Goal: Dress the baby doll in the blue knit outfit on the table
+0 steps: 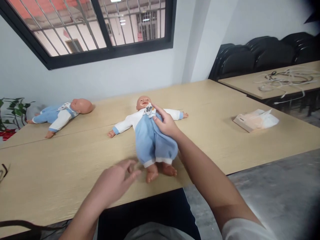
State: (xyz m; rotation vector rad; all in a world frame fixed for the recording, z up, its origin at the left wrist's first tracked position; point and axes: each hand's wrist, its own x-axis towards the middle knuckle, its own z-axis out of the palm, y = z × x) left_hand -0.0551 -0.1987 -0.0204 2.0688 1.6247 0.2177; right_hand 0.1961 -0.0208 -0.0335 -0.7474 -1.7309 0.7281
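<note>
A baby doll (146,133) in a pale blue and white romper lies on its back on the table, arms spread and bare feet toward me. At its chest, my right hand (166,121) has thumb and fingers about the white printed bib (149,110), which looks bunched between them. The blue cloth bulges loosely below that wrist. My left hand (116,181), slightly blurred, hovers over the table by the doll's foot on the left. Its fingers are bent and apart, with nothing in them.
A second doll (63,115) in similar clothes lies at the back left of the wooden table (75,166). A tissue box (255,120) stands on the right. Cables (287,78) lie on another table near stacked black chairs (270,53). A plant (16,113) is far left.
</note>
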